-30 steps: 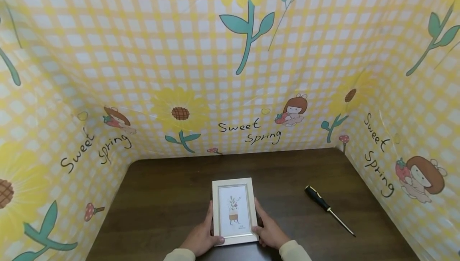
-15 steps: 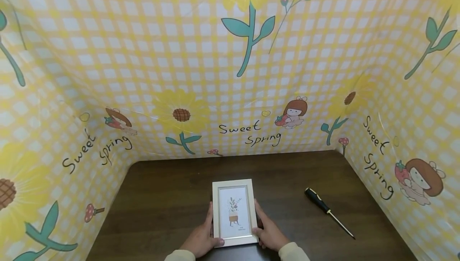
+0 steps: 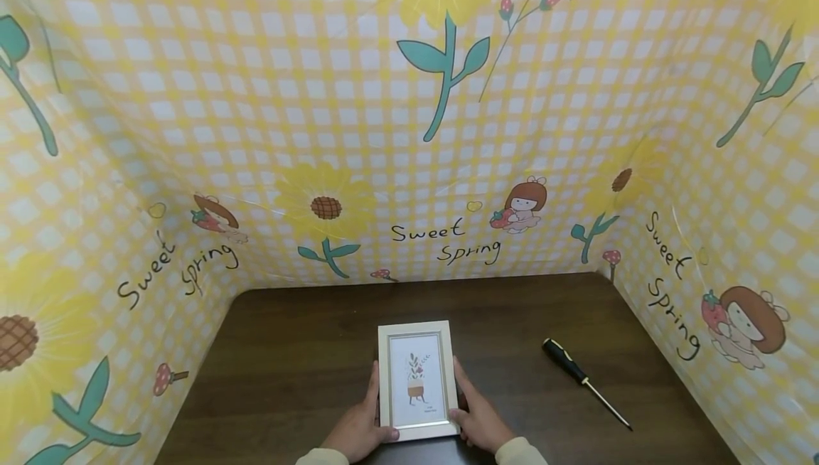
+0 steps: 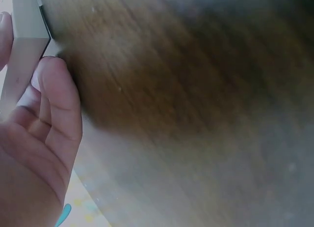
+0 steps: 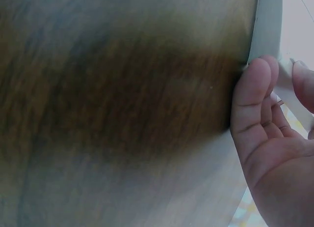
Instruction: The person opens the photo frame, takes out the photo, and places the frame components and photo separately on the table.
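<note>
While the wrist views crop closely, the head view takes in a yellow-checked cloth walling three sides of a dark wooden table, its "Sweet Spring" lettering readable three times. At the table's near side, in the middle, is a pale picture frame, face up; whether it touches the wood cannot be told. The left hand pinches its left side, thumb on the front; the right hand pinches the right side likewise. Both wrist views show fingers against the frame's edge, largely hidden from the head, with blurred wood beyond. Off to the right, in the head view alone, lies a black-handled screwdriver. The caption on the frame's plant print is too small to read.
</note>
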A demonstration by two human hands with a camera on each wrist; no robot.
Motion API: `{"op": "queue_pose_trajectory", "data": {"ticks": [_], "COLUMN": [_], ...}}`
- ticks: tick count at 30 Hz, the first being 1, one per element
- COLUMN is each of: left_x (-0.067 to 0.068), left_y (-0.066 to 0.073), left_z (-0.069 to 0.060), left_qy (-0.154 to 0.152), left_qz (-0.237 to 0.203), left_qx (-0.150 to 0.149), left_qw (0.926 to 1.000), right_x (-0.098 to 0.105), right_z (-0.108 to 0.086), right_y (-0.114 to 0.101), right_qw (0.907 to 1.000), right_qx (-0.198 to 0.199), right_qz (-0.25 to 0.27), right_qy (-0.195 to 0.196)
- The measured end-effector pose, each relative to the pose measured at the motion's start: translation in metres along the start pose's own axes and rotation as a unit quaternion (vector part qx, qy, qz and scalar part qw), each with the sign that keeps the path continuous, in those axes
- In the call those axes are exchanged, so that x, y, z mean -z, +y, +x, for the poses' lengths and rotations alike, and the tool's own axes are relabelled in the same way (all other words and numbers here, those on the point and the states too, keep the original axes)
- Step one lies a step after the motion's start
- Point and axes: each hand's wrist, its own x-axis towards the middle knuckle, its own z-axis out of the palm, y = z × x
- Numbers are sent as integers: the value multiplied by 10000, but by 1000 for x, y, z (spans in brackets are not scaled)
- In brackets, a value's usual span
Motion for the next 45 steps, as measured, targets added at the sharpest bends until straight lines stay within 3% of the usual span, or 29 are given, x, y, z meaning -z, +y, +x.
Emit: {"op": "queue_pose_trajectory", "data": {"ticks": [14,23,33,45], "left_x": [-3,-2,-6,-8], "left_y": [0,2,1,6], "left_z": [-1,-1,-4,-3], "left_qy": [199,121,360,494], "left_qz": [63,-49,25,-1], "left_qx": [0,154,-78,-1], "left_qw": [9998,9998,9993,9988], "right_x": [-2,-4,-6,-7], "right_z": [-1,-1,-1,-1], "right_y": [1,6,10,9], "right_qw": [9999,9997,9987,9974], "right_qx": [59,159,357,457], "right_qz": [-101,-116,-291,-463], "right_qy": [55,124,229,298]}}
